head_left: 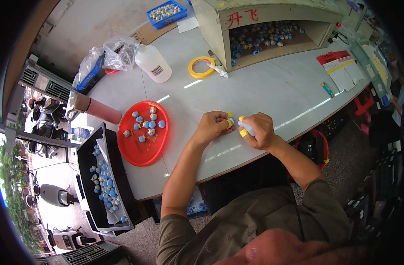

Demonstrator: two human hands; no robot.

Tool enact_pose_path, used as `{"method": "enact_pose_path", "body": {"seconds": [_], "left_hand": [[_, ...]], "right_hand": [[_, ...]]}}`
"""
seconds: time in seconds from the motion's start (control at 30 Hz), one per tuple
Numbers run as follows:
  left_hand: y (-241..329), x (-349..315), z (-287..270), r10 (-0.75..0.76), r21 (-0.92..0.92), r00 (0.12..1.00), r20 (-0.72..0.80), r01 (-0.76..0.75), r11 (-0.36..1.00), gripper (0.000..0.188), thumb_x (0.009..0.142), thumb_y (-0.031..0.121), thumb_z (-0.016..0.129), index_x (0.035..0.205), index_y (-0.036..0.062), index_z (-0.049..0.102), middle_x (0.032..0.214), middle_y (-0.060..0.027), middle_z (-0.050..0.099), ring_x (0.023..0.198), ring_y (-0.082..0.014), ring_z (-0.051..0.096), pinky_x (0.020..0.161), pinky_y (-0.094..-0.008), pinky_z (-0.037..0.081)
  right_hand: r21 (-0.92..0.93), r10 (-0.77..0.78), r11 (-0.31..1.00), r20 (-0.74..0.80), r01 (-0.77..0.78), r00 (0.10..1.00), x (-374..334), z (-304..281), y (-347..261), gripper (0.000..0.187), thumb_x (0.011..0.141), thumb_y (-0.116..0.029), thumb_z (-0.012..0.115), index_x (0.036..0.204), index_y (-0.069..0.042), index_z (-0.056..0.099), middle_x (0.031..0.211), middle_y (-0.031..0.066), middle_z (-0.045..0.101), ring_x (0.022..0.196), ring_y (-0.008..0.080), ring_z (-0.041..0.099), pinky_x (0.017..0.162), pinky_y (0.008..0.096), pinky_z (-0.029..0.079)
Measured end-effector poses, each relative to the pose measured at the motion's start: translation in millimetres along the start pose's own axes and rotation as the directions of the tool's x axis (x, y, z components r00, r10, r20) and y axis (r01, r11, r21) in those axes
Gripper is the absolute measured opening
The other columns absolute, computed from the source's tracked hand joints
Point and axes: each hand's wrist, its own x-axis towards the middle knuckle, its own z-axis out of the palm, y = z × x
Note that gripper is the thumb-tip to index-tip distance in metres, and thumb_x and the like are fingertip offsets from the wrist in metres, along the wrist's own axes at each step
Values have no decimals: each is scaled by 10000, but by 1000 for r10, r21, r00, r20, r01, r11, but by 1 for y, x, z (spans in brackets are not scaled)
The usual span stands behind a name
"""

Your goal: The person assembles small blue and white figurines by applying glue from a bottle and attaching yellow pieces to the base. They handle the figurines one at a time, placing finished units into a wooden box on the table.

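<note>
My left hand (212,127) is closed in a pinch over the table, yellow tape wrapped round its fingertips. A small blue piece (234,121) shows at those fingertips, mostly hidden. Close on its right, my right hand (263,130), also with yellow-taped fingertips, is wrapped round a pale, rounded thing (248,128) whose kind I cannot make out. The two hands are a short gap apart. Left of them lies a round red plate (140,155) with several small blue-and-cream figures (151,124) on it.
A black bin (130,201) of similar figures stands at the left edge. Behind are a pink flask (100,109), a white bottle (153,65), a yellow tape roll (201,67) and a blue tray (166,22). A shelf box (213,31) holds more figures. A green lighter-sized item (327,89) lies right.
</note>
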Motion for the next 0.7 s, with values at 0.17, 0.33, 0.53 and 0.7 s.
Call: {"method": "enact_pose_path", "body": {"seconds": [0.17,0.33,0.53,0.7], "left_hand": [[0,1,0,-1,5,1000,10,1,1000,318,913,48,655,1161,-142,597,1043,-150,682,892,-194,719,765,-242,600],[3,-1,-9,-3,18,1000,25,3,1000,308,935,105,616,1198,-55,609,1088,-120,693,923,-186,706,773,-271,563],[10,-5,-11,-21,-107,1000,-8,20,994,304,946,108,562,1240,31,567,1121,-105,698,962,-163,694,745,-254,531],[8,-3,-15,-8,-167,1000,0,8,986,235,946,114,576,1174,56,573,1118,-75,694,967,-172,697,739,-255,531]], "right_hand": [[25,53,998,10,-54,999,-5,-4,0,190,799,-103,704,950,-9,635,767,127,679,600,272,632,567,363,482],[260,383,901,-102,-347,918,-3,-19,2,264,864,-96,678,1094,8,602,815,129,693,670,208,652,625,338,502],[359,725,645,-8,-675,689,-13,-55,67,302,921,-54,644,1198,27,553,941,66,683,872,147,650,844,271,501],[-69,780,603,-159,-794,606,-42,-110,159,320,890,-68,700,1179,3,582,1056,103,664,947,198,643,849,325,507]]}}
